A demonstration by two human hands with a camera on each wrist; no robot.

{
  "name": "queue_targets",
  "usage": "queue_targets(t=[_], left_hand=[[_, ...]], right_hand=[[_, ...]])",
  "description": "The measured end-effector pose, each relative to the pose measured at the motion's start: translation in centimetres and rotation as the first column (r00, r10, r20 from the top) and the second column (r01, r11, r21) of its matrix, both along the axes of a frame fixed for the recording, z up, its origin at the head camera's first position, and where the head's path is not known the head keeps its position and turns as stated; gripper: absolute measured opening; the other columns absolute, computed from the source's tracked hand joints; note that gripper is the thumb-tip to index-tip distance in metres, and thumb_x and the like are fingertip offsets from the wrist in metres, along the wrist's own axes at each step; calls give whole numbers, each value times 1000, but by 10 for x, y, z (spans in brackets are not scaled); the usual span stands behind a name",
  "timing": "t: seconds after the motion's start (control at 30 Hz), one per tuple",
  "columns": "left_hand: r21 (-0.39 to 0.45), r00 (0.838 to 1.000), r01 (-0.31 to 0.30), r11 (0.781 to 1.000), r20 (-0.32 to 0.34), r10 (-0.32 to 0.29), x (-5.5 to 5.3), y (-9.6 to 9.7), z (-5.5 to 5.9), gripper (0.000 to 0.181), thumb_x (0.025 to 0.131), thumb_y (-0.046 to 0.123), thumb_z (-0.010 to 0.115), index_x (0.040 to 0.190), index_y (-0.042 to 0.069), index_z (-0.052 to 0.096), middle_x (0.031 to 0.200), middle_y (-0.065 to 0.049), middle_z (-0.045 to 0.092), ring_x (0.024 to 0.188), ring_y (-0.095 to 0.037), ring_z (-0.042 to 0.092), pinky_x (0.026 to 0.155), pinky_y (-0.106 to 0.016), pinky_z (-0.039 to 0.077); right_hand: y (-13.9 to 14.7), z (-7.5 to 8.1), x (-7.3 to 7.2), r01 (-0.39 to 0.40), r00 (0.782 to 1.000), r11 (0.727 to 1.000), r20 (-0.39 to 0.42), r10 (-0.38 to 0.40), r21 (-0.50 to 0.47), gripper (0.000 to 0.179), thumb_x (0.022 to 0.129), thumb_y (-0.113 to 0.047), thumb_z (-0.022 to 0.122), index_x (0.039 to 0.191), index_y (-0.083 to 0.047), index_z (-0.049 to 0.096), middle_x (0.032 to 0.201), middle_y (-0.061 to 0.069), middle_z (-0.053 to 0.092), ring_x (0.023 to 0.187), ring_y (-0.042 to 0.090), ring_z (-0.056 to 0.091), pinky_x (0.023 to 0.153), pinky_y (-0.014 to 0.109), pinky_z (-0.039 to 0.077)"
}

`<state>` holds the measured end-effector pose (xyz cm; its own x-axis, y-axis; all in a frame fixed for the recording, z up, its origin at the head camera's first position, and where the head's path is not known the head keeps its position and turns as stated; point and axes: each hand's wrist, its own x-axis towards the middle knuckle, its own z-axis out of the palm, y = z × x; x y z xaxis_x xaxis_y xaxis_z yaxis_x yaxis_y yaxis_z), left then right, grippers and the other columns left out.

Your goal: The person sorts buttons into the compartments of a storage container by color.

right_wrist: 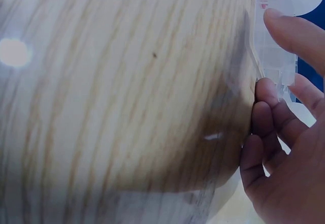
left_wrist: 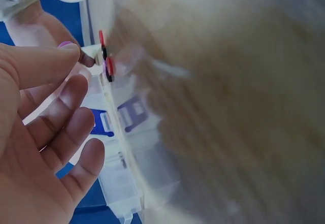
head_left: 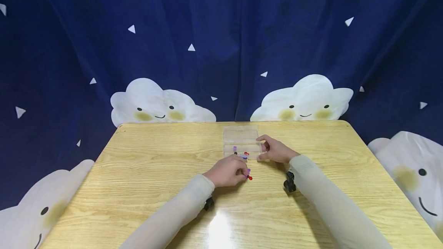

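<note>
A clear plastic box (head_left: 241, 135) with its lid raised stands toward the back of the table. Small purple, black, red and blue pieces show in its front part. My right hand (head_left: 277, 150) holds the box's right end, thumb at the near side and fingers round the corner. Just in front of the box, my left hand (head_left: 227, 171) pinches a small purple piece (left_wrist: 66, 44) between thumb and index finger, mostly hidden by them; the other fingers are loosely bent. Small red and black pieces (head_left: 250, 178) lie on the table beside the left fingertips.
The wooden table (head_left: 155, 160) ends at a dark blue curtain (head_left: 221, 30) with white clouds. A bright light reflection lies on the table's near part. Black wrist cameras (head_left: 290, 181) hang beneath the pale sleeves.
</note>
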<state>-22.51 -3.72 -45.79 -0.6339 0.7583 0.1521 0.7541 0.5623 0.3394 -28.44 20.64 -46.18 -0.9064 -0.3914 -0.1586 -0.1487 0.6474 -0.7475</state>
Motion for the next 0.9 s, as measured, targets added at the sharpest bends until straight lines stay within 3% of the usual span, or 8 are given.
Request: queue_targets(t=[0.23, 0.47, 0.63, 0.9], left_hand=[[-30, 998, -52, 998, 21, 52, -4, -10, 12, 5, 88, 20, 74, 83, 22, 73, 91, 10, 67, 88, -7, 56, 77, -20, 48], [20, 991, -131, 991, 25, 131, -15, -27, 27, 4, 89, 20, 73, 85, 19, 72, 97, 6, 70, 108, -18, 64, 91, -31, 53], [69, 988, -151, 986, 40, 149, -20, -33, 32, 4, 89, 16, 72, 85, 18, 74, 96, 4, 71, 100, -18, 63, 89, -33, 52], [110, 979, -192, 975, 84, 184, -28, -36, 30, 4, 88, 13, 72, 85, 16, 74, 90, 4, 70, 93, -20, 64, 87, -32, 51]], right_hand=[[0, -1, -1, -3, 1000, 1000, 11, 3, -7, 70, 82, -11, 79, 140, -2, 41, 88, 5, 48, 77, 17, 44, 66, 27, 42], [0, -2, -1, 8, 1000, 1000, 29, -8, 3, 72, 82, -13, 80, 141, -3, 41, 89, 4, 48, 79, 18, 44, 69, 28, 42], [2, 0, 0, 1, 999, 1000, 34, -2, 9, 72, 83, -14, 79, 142, -4, 40, 89, 5, 48, 78, 19, 44, 68, 30, 42], [2, 1, 1, -5, 999, 1000, 35, 5, -5, 71, 83, -13, 78, 142, -3, 40, 88, 4, 47, 76, 19, 43, 67, 30, 42]])
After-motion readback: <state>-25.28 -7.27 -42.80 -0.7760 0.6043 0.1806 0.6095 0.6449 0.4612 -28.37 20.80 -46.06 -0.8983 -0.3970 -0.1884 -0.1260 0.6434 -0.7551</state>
